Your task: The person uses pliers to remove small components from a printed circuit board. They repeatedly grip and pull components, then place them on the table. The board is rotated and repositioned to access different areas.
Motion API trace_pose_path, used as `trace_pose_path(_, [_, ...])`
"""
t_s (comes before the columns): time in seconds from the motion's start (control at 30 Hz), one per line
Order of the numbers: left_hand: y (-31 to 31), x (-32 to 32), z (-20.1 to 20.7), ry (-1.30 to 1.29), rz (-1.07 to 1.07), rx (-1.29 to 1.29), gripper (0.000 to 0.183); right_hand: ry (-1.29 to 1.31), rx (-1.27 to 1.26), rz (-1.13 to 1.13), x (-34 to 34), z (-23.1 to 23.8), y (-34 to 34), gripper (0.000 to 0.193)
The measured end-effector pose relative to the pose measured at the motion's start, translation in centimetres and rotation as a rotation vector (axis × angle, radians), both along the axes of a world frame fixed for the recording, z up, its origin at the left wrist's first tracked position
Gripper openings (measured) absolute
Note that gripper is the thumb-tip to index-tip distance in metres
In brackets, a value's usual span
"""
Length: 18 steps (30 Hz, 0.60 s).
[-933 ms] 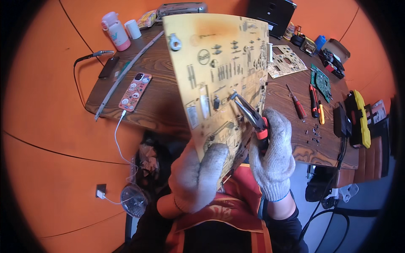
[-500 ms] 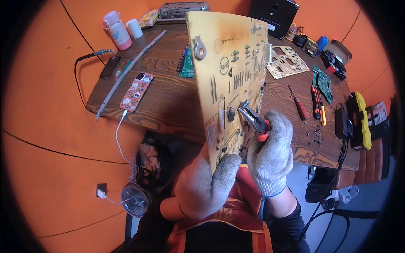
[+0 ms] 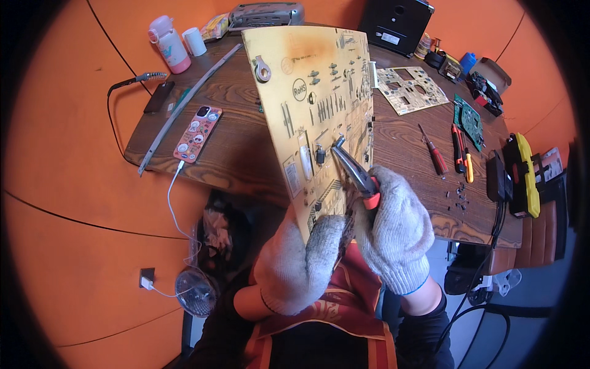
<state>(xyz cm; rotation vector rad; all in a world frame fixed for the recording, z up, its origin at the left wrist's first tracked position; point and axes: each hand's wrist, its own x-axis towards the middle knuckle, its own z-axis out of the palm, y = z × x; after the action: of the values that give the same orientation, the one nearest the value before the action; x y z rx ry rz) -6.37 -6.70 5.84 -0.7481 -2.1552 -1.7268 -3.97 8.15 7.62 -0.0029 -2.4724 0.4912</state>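
In my left hand [image 3: 301, 264], covered by a whitish knit glove, the lower edge of a large tan circuit board [image 3: 276, 107] is gripped. The board stands up steeply over the front of the table, small parts dotting its face and a brown scorch near its top. My right hand [image 3: 396, 230], gloved too, is closed around the red handles of a pair of pliers [image 3: 355, 169]. The jaw tips meet a small cylindrical component [image 3: 338, 142] on the board; whether they clamp it I cannot tell. The pliers' handles are mostly hidden in the glove.
On the wooden table [image 3: 246, 132] lie a phone [image 3: 196, 135] on a cable, a long metal strip [image 3: 187, 104], another tan board [image 3: 409, 89], a green board [image 3: 470, 123], a red screwdriver [image 3: 434, 149] and several small black pieces [image 3: 458, 197]. A bottle [image 3: 169, 46] stands at far left.
The circuit board has shifted left and slightly down, turning its face more toward me. The pliers have moved left with it, their tips staying by the same part of the board.
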Motion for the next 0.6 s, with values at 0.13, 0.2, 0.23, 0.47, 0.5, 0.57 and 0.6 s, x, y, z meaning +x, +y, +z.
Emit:
trace_pose_path(0.13, [0.0, 0.1, 0.0, 0.017, -0.005, 0.002, 0.045, -0.133, -0.099, -0.018, 0.7, 0.0, -0.4, 0.039])
trace_pose_path(0.2, [0.0, 0.2, -0.1, -0.021, -0.001, 0.002, 0.046, -0.234, -0.234, 0.061, 1.2, 0.4, -0.3, 0.034])
trace_pose_path(0.23, [0.1, 0.3, -0.2, -0.027, -0.004, 0.037, 0.047, -0.244, -0.291, 0.143, 1.4, 0.5, -0.2, 0.032])
trace_pose_path(0.47, [0.1, 0.2, -0.3, -0.032, -0.098, 0.133, 0.043, -0.531, -1.052, 0.575, 2.0, 1.2, 0.9, 0.023])
trace_pose_path(0.5, [-0.3, 0.3, -0.1, -0.066, -0.089, 0.1, 0.043, -0.598, -1.159, 0.583, 2.1, 1.4, 1.1, 0.022])
trace_pose_path(0.57, [-1.4, 0.4, 0.3, -0.196, -0.113, 0.036, 0.045, -0.737, -1.255, 0.616, 2.3, 2.0, 1.7, 0.021])
trace_pose_path(0.6, [-2.1, 0.3, 0.5, -0.294, -0.146, 0.006, 0.046, -0.739, -1.172, 0.617, 2.4, 2.4, 2.0, 0.021])
